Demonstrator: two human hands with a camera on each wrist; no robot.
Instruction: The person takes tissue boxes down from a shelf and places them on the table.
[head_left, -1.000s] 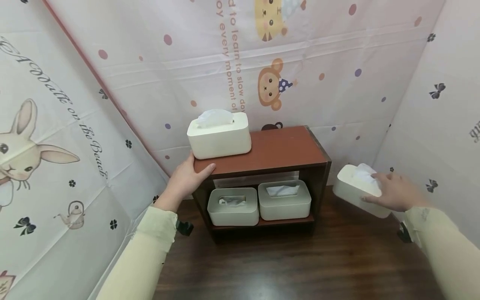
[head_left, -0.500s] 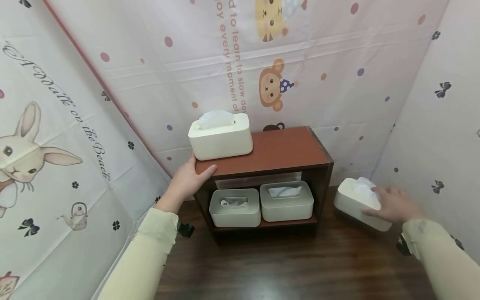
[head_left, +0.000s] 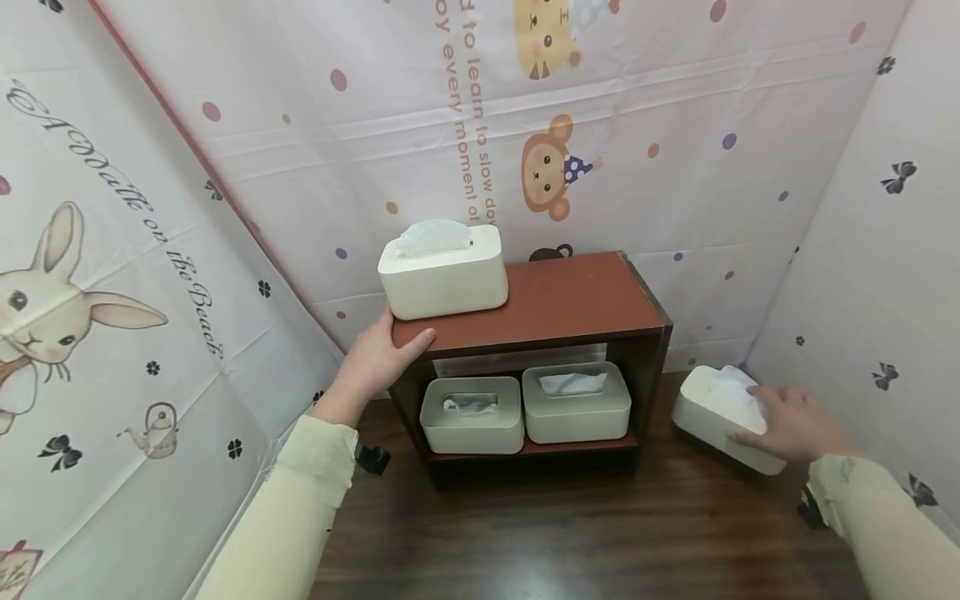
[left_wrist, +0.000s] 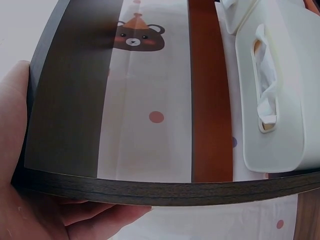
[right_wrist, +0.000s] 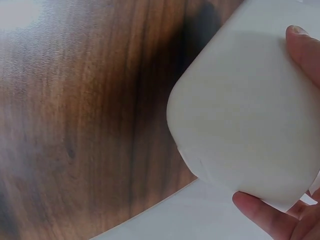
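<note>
My left hand [head_left: 375, 360] grips the upper left corner of a small brown shelf [head_left: 581, 296]. In the left wrist view its thumb and fingers lie around the dark side panel [left_wrist: 70, 95]. At the far right my right hand [head_left: 797, 423] holds a white tissue box [head_left: 720, 427] low by the table. In the right wrist view the thumb [right_wrist: 305, 52] lies against one face of this box and the other fingers are around its end. Whether the box touches the table, I cannot tell.
Another white tissue box [head_left: 444, 287] stands on the shelf's top at the left. Two more tissue boxes, one left [head_left: 472, 433] and one right [head_left: 577, 419], sit side by side inside. Printed cloth walls [head_left: 637, 200] enclose the dark wooden table [head_left: 540, 533].
My right hand has lowered the tissue box toward the table at the right of the shelf. The left hand keeps its place on the shelf, and the view has shifted slightly.
</note>
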